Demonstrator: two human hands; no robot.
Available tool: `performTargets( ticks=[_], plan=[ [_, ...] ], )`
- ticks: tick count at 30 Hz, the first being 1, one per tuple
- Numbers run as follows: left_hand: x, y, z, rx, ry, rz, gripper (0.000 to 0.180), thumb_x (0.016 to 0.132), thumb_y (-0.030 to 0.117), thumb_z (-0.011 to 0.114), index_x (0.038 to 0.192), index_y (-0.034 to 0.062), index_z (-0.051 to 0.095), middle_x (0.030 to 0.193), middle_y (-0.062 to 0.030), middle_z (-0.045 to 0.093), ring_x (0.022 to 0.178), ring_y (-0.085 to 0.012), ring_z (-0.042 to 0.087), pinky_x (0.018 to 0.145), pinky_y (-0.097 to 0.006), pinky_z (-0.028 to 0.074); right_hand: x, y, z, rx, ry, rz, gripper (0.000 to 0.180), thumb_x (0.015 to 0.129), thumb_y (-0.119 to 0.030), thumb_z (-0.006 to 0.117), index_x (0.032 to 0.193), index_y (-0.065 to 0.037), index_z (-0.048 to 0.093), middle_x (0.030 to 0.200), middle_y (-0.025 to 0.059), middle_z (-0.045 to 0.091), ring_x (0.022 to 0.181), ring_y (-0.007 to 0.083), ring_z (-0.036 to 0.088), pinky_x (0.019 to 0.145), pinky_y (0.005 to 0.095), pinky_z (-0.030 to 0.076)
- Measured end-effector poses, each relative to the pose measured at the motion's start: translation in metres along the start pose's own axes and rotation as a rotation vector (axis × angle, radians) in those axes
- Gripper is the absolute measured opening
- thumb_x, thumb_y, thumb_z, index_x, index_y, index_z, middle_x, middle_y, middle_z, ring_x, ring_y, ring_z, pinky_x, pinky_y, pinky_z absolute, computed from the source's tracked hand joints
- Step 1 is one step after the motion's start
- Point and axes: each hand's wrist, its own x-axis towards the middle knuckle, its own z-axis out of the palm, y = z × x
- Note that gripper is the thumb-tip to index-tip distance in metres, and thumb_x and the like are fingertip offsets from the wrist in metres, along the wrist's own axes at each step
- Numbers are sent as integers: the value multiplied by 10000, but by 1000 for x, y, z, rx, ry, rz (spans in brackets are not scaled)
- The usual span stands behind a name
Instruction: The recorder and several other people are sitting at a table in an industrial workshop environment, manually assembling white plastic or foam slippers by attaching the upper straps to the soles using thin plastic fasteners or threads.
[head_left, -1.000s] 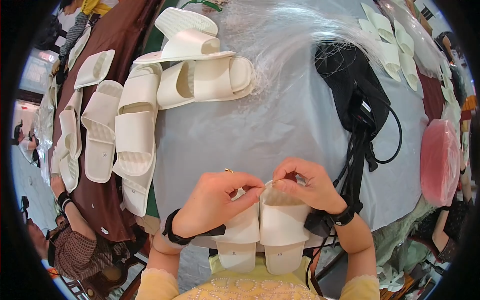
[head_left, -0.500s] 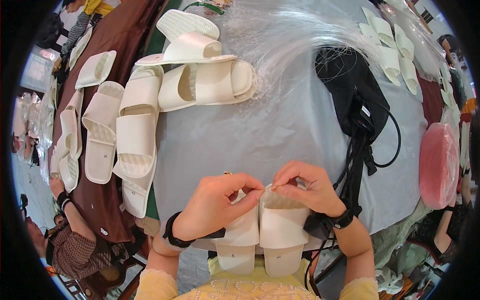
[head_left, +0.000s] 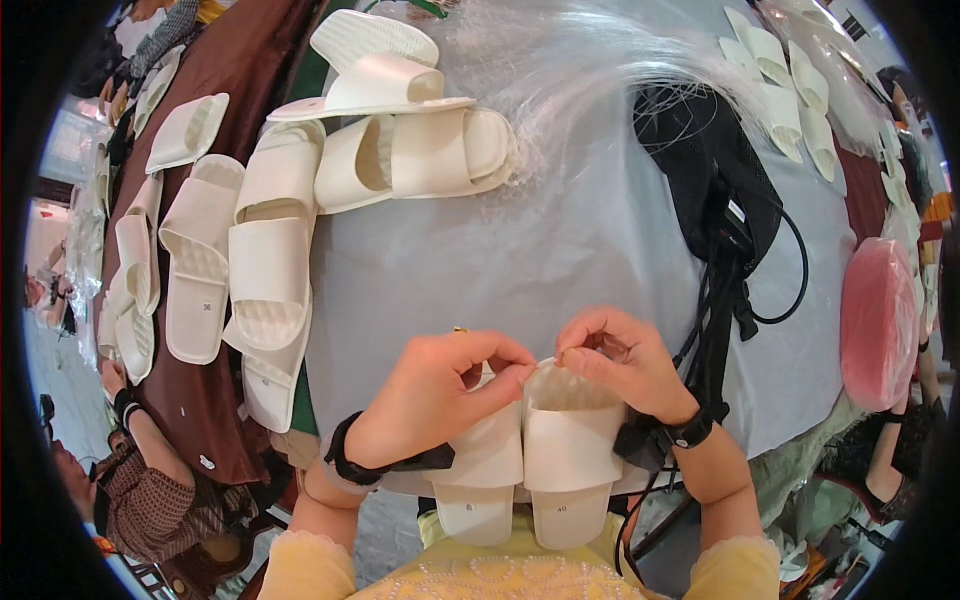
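A pair of cream slide slippers lies side by side at the near table edge, heels pointing toward me. Over the toe of the left slipper [head_left: 487, 452], my left hand [head_left: 450, 385] is closed in a pinch of thumb and index finger. My right hand [head_left: 620, 362] pinches in the same way above the toe of the right slipper [head_left: 572, 452]. The fingertips of both hands are a small gap apart. Whatever they hold is too fine to make out. A bundle of clear plastic strands [head_left: 590, 60] spreads across the far part of the table.
More cream slippers [head_left: 268, 265] are stacked at the left and far left. A black pouch [head_left: 700, 160] with cables lies on the right, beyond it a pink wrapped bundle [head_left: 878, 325]. Another person's arm [head_left: 150, 425] reaches in at the left table [head_left: 215, 430].
My right hand has risen slightly and its fingertips have drawn a little away from the left hand's. Both hands stay pinched above the slipper toes.
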Motion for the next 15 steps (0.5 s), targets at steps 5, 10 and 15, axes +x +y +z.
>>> performTargets(
  ticks=[5, 10, 15],
  plan=[
    [-1, -3, 2, -22, -25, 25, 85, 799, 72, 620, 863, 22, 641, 650, 20, 609, 538, 14, 436, 476, -153, 333, 1, -1, -2, -128, -87, -53, 70, 813, -69, 608, 878, -47, 593, 813, -33, 554, 683, 32, 448, 615, 177, 361],
    [-2, 0, 0, 14, -8, -36, 115, 776, 111, 629, 874, 51, 629, 618, -20, 560, 501, -71, 412, 471, -209, 361, 1, -7, -4, -203, -107, -10, 71, 806, 8, 578, 875, -2, 565, 894, 61, 558, 821, 120, 525, 719, 239, 416],
    [-3, 3, 2, -8, -8, -1, 110, 777, 100, 628, 875, 50, 624, 633, -21, 572, 502, -72, 415, 472, -205, 365, 0, -2, -2, -217, -67, -128, 73, 792, -65, 626, 857, -50, 596, 786, -30, 539, 660, 43, 440, 573, 186, 353]
  ],
)
